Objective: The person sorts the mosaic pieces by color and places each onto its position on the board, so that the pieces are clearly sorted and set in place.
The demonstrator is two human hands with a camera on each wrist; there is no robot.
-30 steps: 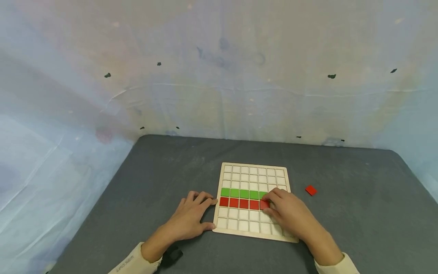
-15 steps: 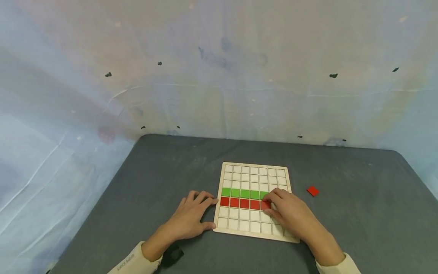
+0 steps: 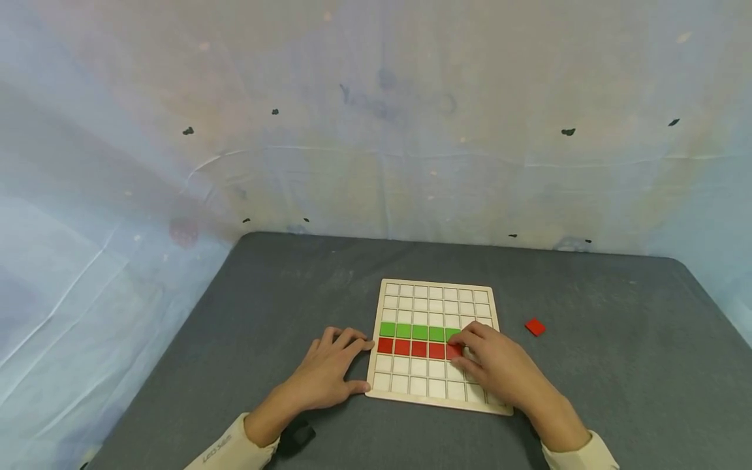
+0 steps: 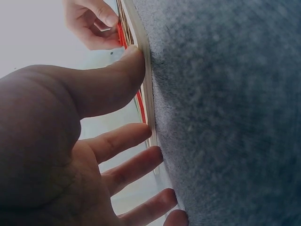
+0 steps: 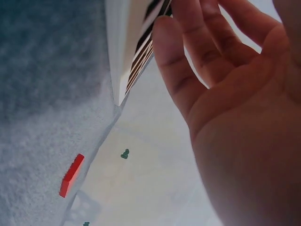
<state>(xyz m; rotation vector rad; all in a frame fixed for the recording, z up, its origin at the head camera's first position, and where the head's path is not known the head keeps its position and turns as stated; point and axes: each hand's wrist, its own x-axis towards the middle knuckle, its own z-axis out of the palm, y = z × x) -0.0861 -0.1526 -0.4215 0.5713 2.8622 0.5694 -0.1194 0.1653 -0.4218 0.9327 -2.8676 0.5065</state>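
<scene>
A light wooden grid board (image 3: pixel 436 304) lies flat on the dark table. One of its rows bears several green tiles (image 3: pixel 420 333), and the row nearer the person bears several red tiles (image 3: pixel 419 349). The left hand (image 3: pixel 324 372) lies at the board's left edge, thumb and fingertips touching it, fingers spread. My right hand (image 3: pixel 499 362) is over the right part of the board, pinching the rightmost visible red tile (image 3: pixel 454 351) between thumb and fingers. In the left wrist view that tile (image 4: pixel 121 34) shows at the right hand's fingertips. Right-hand cells are hidden under the hand.
A loose red tile (image 3: pixel 535 327) lies on the table to the right of the board. A small black object (image 3: pixel 296 436) sits by the left wrist. Behind the table (image 3: pixel 617 313) hangs a pale patterned cloth (image 3: pixel 376 130).
</scene>
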